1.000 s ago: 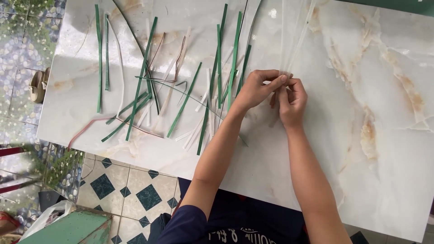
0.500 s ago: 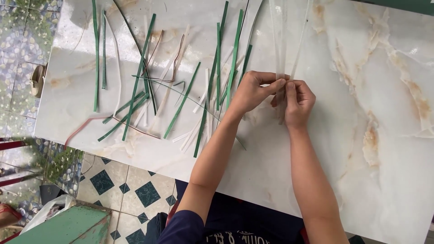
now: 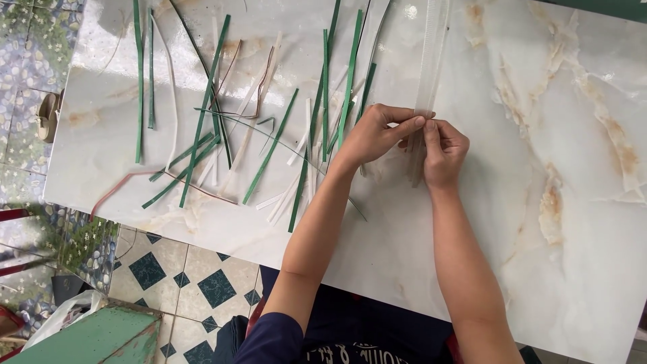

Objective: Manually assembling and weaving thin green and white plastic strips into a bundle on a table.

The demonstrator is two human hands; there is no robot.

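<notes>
My left hand (image 3: pixel 377 131) and my right hand (image 3: pixel 441 149) meet over a marble table (image 3: pixel 539 135). Both pinch a long pale, almost see-through strip (image 3: pixel 430 61) that runs up from my fingers to the far edge. The thumbs and forefingers of both hands close on the strip at about the same spot. To the left of my hands lie several green strips (image 3: pixel 202 114) and white strips (image 3: pixel 259 87), scattered and crossing each other.
A thin reddish strip (image 3: pixel 128 178) curves near the table's left front edge. Below the table are blue and white patterned floor tiles (image 3: pixel 182 283), a green bench (image 3: pixel 94 337) and a white plastic bag (image 3: pixel 64 313). A sandal (image 3: pixel 47 114) lies at far left.
My hands stay joined on the pale strip and have shifted only slightly; the fingers have worked along it. The strips on the table lie as before.
</notes>
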